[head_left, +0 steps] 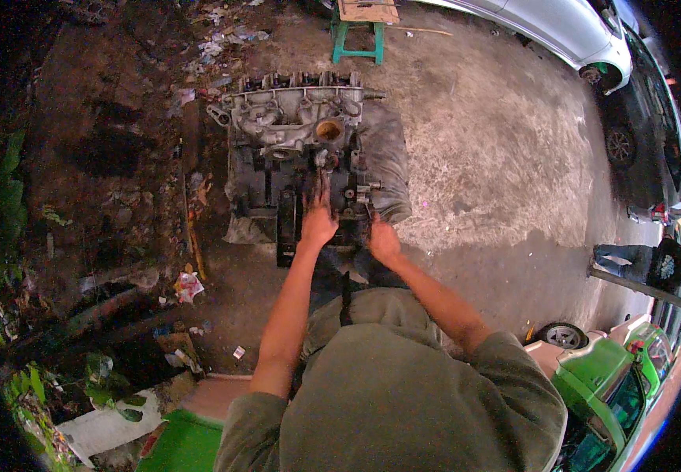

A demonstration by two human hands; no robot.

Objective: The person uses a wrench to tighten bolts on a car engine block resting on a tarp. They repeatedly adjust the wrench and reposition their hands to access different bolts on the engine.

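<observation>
A greasy car engine (293, 130) with a pale metal top and a dark lower block (266, 189) sits on the ground in front of me. My left hand (320, 219) reaches over the near side of the block, its blackened fingers stretched forward against it, below a round brownish opening (328, 130). To its right, my right hand (384, 238) is closed at the block's near right edge, next to a small metal fitting (364, 189). Whatever lies in its fingers is too dark and small to make out.
Under the engine lies a grey sheet (384, 149). A green-legged stool (358, 39) stands beyond it, and a silver car (529, 23) is at the far right. Litter (189, 287) dots the dirt on the left. Green vehicle (604, 377) and loose wheel (563, 336) are at the near right.
</observation>
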